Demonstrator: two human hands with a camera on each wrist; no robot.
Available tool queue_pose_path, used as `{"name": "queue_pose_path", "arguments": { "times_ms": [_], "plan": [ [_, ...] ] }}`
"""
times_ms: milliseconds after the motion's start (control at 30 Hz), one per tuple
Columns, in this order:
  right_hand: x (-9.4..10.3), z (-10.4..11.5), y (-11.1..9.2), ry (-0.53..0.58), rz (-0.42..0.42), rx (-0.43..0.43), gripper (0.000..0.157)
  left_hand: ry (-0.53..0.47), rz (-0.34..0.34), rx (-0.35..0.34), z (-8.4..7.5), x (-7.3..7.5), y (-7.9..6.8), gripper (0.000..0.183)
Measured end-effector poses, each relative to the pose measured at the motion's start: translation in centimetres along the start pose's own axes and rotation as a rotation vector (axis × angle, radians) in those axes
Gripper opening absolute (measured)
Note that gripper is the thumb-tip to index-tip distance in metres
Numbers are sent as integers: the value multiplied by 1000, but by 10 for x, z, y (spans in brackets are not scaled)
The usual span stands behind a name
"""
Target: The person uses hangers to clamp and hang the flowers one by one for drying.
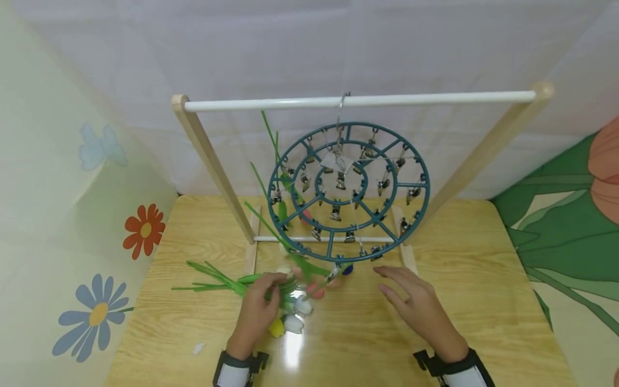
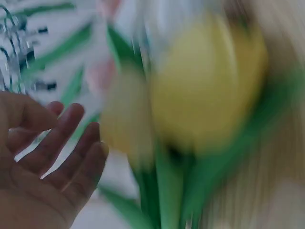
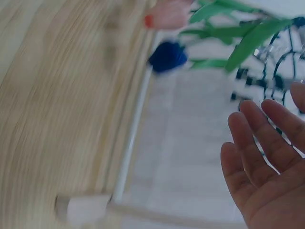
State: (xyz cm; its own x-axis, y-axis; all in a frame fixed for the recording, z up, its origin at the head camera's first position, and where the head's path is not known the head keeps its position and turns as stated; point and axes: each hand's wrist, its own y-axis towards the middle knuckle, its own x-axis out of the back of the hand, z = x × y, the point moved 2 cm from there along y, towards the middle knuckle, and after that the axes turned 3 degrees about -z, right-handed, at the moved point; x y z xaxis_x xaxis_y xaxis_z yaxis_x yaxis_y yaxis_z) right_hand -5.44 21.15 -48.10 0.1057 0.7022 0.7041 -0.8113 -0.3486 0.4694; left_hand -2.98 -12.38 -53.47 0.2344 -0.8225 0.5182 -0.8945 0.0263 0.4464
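Observation:
My left hand (image 1: 258,306) is over a pile of artificial tulips on the table, its fingers loosely bent and nothing gripped. In the left wrist view a blurred yellow tulip (image 2: 205,90) is beside its fingertips. Near the hand lie white tulips (image 1: 293,323), with green stems (image 1: 213,285) reaching left. My right hand (image 1: 418,301) is held below the hanger's right side, fingers apart and holding nothing. A round green clip hanger (image 1: 410,185) hangs above both hands, with metal clips all round it. Some tulips hang at its left and front, including a blue tulip (image 3: 167,57).
A white rod (image 1: 271,104) on two wooden posts (image 1: 213,166) carries the hanger by its hook. A lower white bar (image 3: 131,143) joins the stand's feet. A scrap of white paper (image 1: 199,348) lies on the wooden table (image 1: 169,322) at the left.

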Motion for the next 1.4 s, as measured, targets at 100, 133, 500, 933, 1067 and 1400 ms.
{"name": "queue_pose_path", "arguments": {
  "times_ms": [100,133,500,933,1067,1400],
  "plan": [
    [8,-14,-5,-60,-20,-38,46,182,70,58,14,19,-3,47],
    [9,-19,-6,-76,-30,-45,46,242,93,70,19,24,-4,53],
    [14,-58,-19,-160,-38,-170,36,566,108,-50,54,48,-16,39],
    [-3,-68,-34,-135,99,-311,30,617,137,-61,53,63,-15,30],
    [-7,-62,-36,-142,95,-299,29,635,92,-142,47,69,-12,33],
    [-13,-10,-26,-165,45,-100,20,682,111,-278,16,57,-4,46]
  ]
}}
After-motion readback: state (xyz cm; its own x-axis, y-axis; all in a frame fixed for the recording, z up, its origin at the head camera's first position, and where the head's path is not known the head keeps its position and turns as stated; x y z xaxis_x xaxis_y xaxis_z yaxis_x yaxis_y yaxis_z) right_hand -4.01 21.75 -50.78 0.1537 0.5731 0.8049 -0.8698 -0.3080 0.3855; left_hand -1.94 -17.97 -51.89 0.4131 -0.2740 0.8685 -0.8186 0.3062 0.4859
